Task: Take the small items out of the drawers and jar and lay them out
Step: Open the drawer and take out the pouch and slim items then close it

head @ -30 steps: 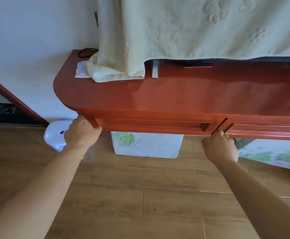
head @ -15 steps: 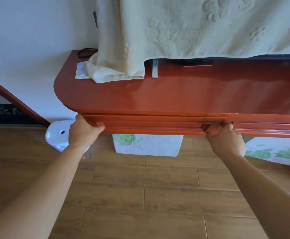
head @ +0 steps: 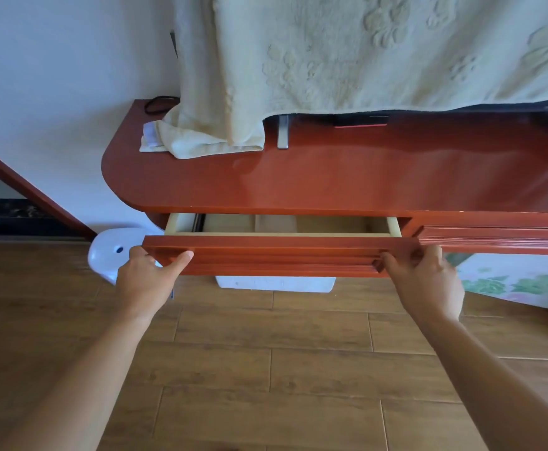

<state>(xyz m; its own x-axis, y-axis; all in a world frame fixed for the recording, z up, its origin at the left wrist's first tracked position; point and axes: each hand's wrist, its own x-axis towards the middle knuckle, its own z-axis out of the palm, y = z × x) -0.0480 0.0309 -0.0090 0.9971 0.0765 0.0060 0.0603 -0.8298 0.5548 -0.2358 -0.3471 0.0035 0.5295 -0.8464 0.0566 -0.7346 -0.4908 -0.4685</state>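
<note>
A red-brown cabinet (head: 331, 180) stands against the wall. Its left drawer (head: 279, 258) is pulled out a little, showing a strip of pale wooden interior (head: 279, 224); I see no small items in that strip. My left hand (head: 145, 281) grips the drawer front's left end, thumb on its face. At the right end of the same front, my right hand (head: 425, 281) holds on from below. A second drawer (head: 500, 237) to the right is closed. No jar is in view.
A cream towel (head: 347, 60) drapes over something dark on the cabinet top, and its folded end (head: 201, 138) lies at the left. A white stool (head: 113, 252) and flowered bundles (head: 520, 281) sit on the wooden floor (head: 266, 369) under the cabinet.
Both hands moved from under the cabinet edge onto the left drawer's front and pulled it out toward me; it was closed before and now stands partly open.
</note>
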